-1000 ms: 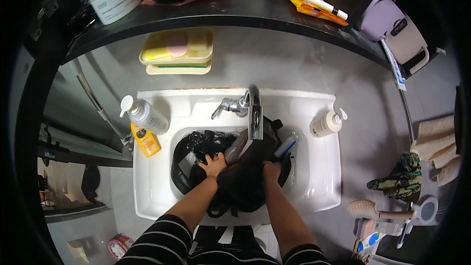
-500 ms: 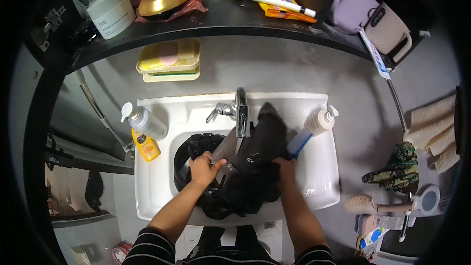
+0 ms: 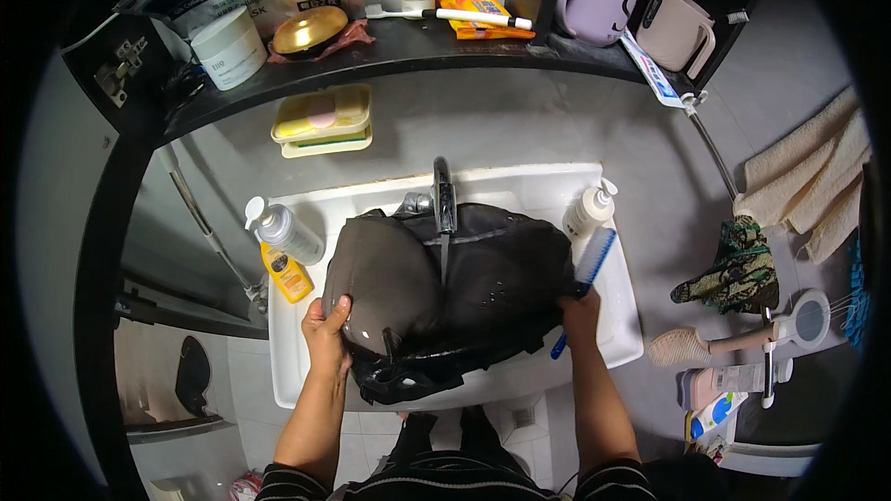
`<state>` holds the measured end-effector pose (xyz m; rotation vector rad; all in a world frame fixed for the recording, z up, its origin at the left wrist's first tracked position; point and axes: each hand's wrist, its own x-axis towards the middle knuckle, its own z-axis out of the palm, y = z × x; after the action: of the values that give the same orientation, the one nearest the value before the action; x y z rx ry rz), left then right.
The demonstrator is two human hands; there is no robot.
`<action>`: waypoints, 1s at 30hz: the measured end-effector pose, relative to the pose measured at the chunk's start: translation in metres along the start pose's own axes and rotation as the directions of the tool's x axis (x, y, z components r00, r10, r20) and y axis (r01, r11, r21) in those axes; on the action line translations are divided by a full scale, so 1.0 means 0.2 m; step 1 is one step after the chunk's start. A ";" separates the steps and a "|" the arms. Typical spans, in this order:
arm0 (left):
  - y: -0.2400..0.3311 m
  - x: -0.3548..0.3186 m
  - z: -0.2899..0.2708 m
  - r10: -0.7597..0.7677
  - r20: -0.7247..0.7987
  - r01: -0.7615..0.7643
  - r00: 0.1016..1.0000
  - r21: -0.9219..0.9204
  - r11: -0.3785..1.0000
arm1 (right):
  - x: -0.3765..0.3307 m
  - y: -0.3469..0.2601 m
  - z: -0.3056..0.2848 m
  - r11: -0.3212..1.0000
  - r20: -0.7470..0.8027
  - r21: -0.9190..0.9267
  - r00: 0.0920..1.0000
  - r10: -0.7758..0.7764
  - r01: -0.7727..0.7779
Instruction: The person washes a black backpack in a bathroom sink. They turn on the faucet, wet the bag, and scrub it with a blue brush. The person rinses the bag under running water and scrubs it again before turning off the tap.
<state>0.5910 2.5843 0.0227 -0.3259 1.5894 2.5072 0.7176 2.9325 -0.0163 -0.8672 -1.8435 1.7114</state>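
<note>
A wet black bag [image 3: 445,288] is spread wide over the white sink [image 3: 622,334], under the chrome tap [image 3: 444,195]. My left hand [image 3: 327,329] grips the bag's rounded left side at its lower edge. My right hand [image 3: 580,311] holds the bag's right edge, right beside a blue scrubbing brush [image 3: 585,264] whose bristles lie against the fabric. I cannot tell whether the fingers also hold the brush handle. The basin itself is hidden under the bag.
On the sink's rim stand a clear pump bottle [image 3: 286,232], a small yellow bottle [image 3: 288,274] and a white pump bottle [image 3: 589,211]. A soap dish [image 3: 323,121] hangs above. A dark shelf carries jars, a toothbrush and mugs. Towels [image 3: 807,186] and brushes lie right.
The bag, bunched up in the basin a second ago, has been lifted and spread wide across the sink. Both hands have moved apart to its left and right edges.
</note>
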 end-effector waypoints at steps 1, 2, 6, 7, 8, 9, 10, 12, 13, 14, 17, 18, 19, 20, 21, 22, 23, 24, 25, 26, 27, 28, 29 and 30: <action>-0.05 0.01 -0.03 -0.019 -0.021 0.018 1.000 -0.039 0.999 | 0.00 0.05 0.03 0.984 -0.028 -0.034 0.985 0.172 -0.173; -0.09 0.01 -0.05 -0.038 -0.041 0.035 0.998 -0.079 0.996 | 0.02 0.11 0.06 0.943 -0.002 -0.120 0.950 0.313 -0.311; -0.21 0.11 -0.16 -0.139 -0.028 0.133 0.990 0.524 0.841 | 0.06 0.46 0.14 0.694 -0.094 -0.598 0.895 0.437 -0.401; -0.19 0.13 -0.15 -0.184 -0.094 0.191 0.978 0.751 0.632 | 0.05 0.47 0.13 0.695 -0.123 -0.643 0.939 0.322 -0.322; -0.18 0.12 -0.12 0.033 -0.002 -0.012 0.999 0.904 0.428 | 0.04 0.47 0.08 0.683 -0.147 -0.688 0.969 0.200 -0.245; -0.10 0.06 0.03 0.209 0.143 -0.177 0.967 0.972 0.157 | 0.03 0.40 0.05 0.687 -0.180 -0.699 0.979 0.099 -0.198; -0.05 0.02 0.14 0.331 0.321 -0.286 0.887 0.946 -0.149 | 0.01 0.31 0.03 0.685 -0.206 -0.714 0.979 -0.005 -0.147; -0.08 0.03 0.27 0.170 0.623 -0.627 0.763 0.778 -0.039 | -0.03 0.02 0.07 0.739 -0.227 -0.673 0.959 -0.168 -0.030; -0.15 0.01 0.37 0.047 0.682 -0.672 0.730 0.728 -0.135 | -0.01 -0.02 0.13 0.673 -0.133 -0.740 0.975 -0.176 0.020; -0.19 -0.01 0.45 -0.079 0.610 -0.608 0.788 0.753 -0.251 | 0.00 -0.08 0.22 0.602 -0.027 -0.793 0.983 -0.179 0.088; -0.32 0.12 0.56 -0.381 0.316 -0.471 0.869 0.766 -0.438 | 0.10 0.01 0.29 0.434 0.108 -0.897 0.994 0.032 0.083; -0.38 0.17 0.56 -0.462 0.186 -0.422 0.867 0.768 -0.482 | 0.15 0.08 0.31 0.381 0.127 -0.923 0.981 0.147 0.063; -0.41 0.22 0.56 -0.568 0.088 -0.401 0.819 0.796 -0.454 | 0.16 0.11 0.34 0.410 0.123 -0.912 0.952 0.281 -0.003; -0.45 0.26 0.55 -0.610 0.033 -0.368 0.792 0.823 -0.432 | 0.16 0.14 0.36 0.431 0.124 -0.900 0.904 0.409 -0.071; -0.50 0.30 0.52 -0.651 -0.028 -0.326 0.758 0.849 -0.416 | 0.14 0.19 0.39 0.441 0.135 -0.887 0.835 0.534 -0.139; -0.54 0.32 0.52 -0.669 -0.055 -0.323 0.741 0.844 -0.427 | 0.14 0.32 0.40 0.490 0.129 -0.845 0.807 0.577 -0.215; -0.57 0.35 0.53 -0.686 -0.079 -0.324 0.723 0.839 -0.437 | 0.15 0.51 0.42 0.531 0.125 -0.795 0.778 0.616 -0.293; -0.61 0.38 0.52 -0.700 -0.109 -0.316 0.706 0.836 -0.448 | 0.16 0.62 0.45 0.565 0.132 -0.741 0.745 0.654 -0.364; -0.68 0.41 0.47 -0.677 -0.094 -0.332 0.730 0.817 -0.471 | 0.17 0.54 0.49 0.639 0.224 -0.639 0.692 0.687 -0.428; -0.76 0.43 0.41 -0.654 -0.078 -0.347 0.752 0.798 -0.494 | 0.17 0.46 0.53 0.691 0.320 -0.527 0.637 0.701 -0.495; -0.82 0.43 0.37 -0.634 -0.053 -0.371 0.771 0.773 -0.515 | 0.18 0.41 0.56 0.717 0.409 -0.401 0.590 0.697 -0.569; -0.81 0.40 0.41 -0.627 -0.003 -0.425 0.779 0.733 -0.531 | 0.21 0.44 0.58 0.694 0.378 -0.510 0.593 0.711 -0.508; -0.90 0.41 0.36 -0.576 0.046 -0.406 0.816 0.755 -0.515 | 0.25 0.52 0.60 0.656 0.345 -0.612 0.598 0.724 -0.441; -0.97 0.39 0.33 -0.461 0.151 -0.418 0.874 0.717 -0.558 | 0.30 0.62 0.64 0.607 0.314 -0.705 0.607 0.731 -0.366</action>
<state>0.5571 2.7271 -0.1402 0.5871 2.4852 -0.2924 0.6008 2.8903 -0.1565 -1.4518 -2.8542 1.9560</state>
